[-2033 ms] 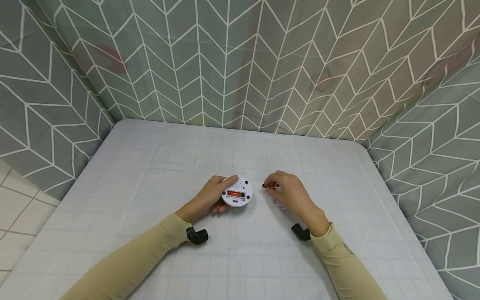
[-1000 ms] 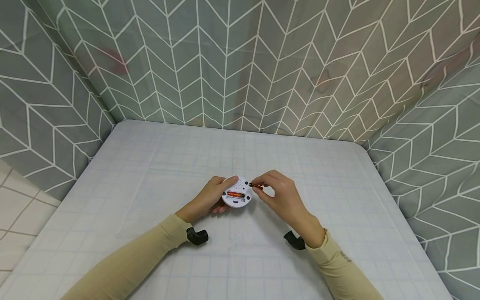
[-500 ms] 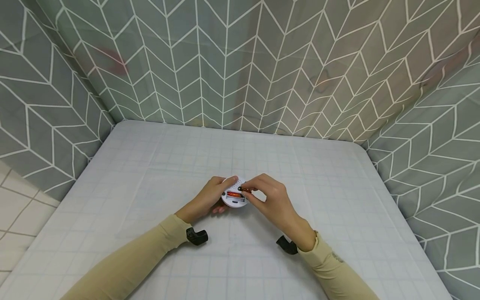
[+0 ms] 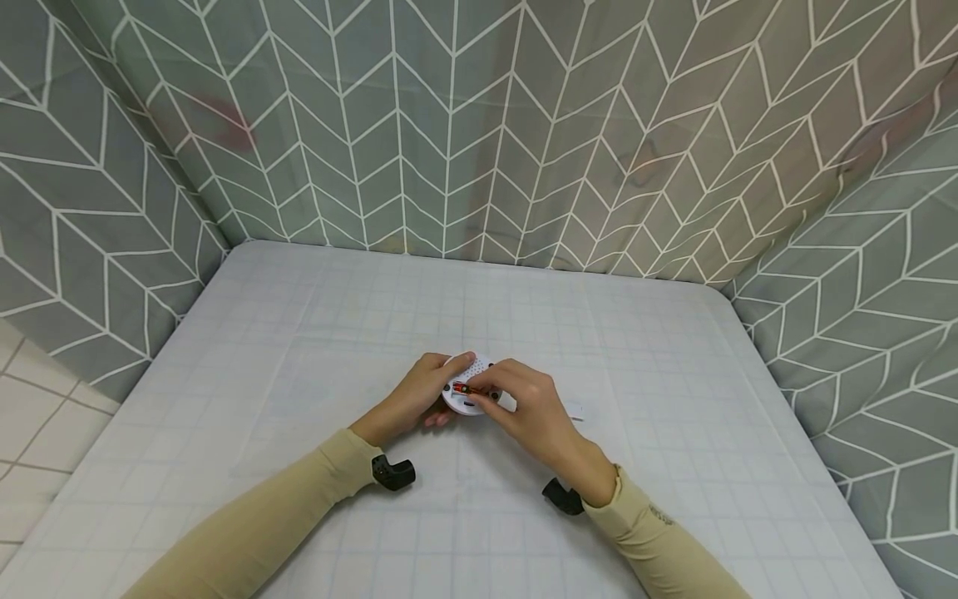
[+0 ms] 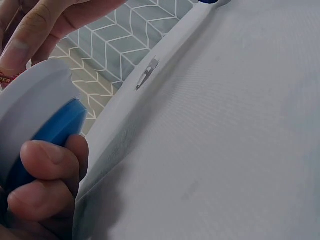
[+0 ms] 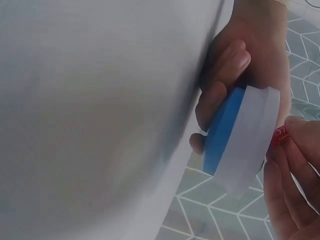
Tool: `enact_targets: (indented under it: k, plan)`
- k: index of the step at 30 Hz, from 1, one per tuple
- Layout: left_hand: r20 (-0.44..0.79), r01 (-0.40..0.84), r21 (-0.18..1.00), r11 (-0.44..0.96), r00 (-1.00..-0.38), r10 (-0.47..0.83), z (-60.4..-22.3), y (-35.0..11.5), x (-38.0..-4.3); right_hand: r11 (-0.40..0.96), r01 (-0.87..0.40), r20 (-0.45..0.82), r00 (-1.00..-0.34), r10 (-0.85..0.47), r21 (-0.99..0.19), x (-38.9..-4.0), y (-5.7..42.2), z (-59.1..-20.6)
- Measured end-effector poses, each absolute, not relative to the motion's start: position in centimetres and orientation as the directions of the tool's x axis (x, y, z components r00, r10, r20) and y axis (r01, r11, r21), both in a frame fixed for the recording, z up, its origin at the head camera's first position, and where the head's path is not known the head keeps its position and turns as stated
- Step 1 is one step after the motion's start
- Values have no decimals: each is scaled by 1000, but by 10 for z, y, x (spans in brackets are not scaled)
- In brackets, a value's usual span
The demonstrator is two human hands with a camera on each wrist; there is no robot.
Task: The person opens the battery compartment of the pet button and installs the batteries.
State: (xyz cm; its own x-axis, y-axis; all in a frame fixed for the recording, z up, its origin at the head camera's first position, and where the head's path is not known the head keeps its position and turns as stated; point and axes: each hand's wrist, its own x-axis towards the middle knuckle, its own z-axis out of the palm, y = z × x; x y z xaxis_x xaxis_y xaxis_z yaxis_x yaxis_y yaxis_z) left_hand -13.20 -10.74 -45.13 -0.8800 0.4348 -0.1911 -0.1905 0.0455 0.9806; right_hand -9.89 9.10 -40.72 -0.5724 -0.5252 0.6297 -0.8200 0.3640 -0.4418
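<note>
Head view: a round white device (image 4: 479, 368) sits a little right of centre above the table, its pale face with a cluster of small holes, dark round feet and a battery recess turned up. The wrist views show a blue part (image 6: 226, 132) on its underside.

The left hand (image 4: 419, 391) grips the device from its left side, thumb over the upper face and fingers curled beneath the blue part. The right hand (image 4: 527, 399) comes in from the right and pinches a red battery (image 6: 280, 136) between thumb and fingertips, right at the white face. Red also shows in the recess just left of those fingertips; whether that is the same battery or another cannot be told, nor can how far the pinched one is seated.

Just right of the right hand, a small flat white piece (image 4: 575, 412) lies on the table (image 4: 314, 333), partly hidden by the hand. Both arms reach in from the near side in tan sleeves (image 4: 262, 507), each with a black wrist unit (image 4: 392, 472) on the inner side. A pale cloth with a faint grid covers the table. Beyond its far edge hangs a grey curtain (image 4: 427, 150) with white chevron lines, with similar fabric at left and right; light floor tiles (image 4: 45, 399) show at the left.
</note>
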Motion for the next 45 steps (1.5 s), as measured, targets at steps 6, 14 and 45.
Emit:
enact_targets:
  k: [6,14,45]
  plan:
    - [-196,-198,979,42,-880,433,-452,-108,-132,358,-814,611,-580,-539,-457,-98,89,-410]
    - [-195,-190,980,56,-882,429,-450,-107,-131,363,-813,610,-581,-539,-454,-97,87,-413]
    - [-219,-203,976,82,-886,409,-452,-107,-130,346,-862,633,-507,-585,-370,-98,87,-414]
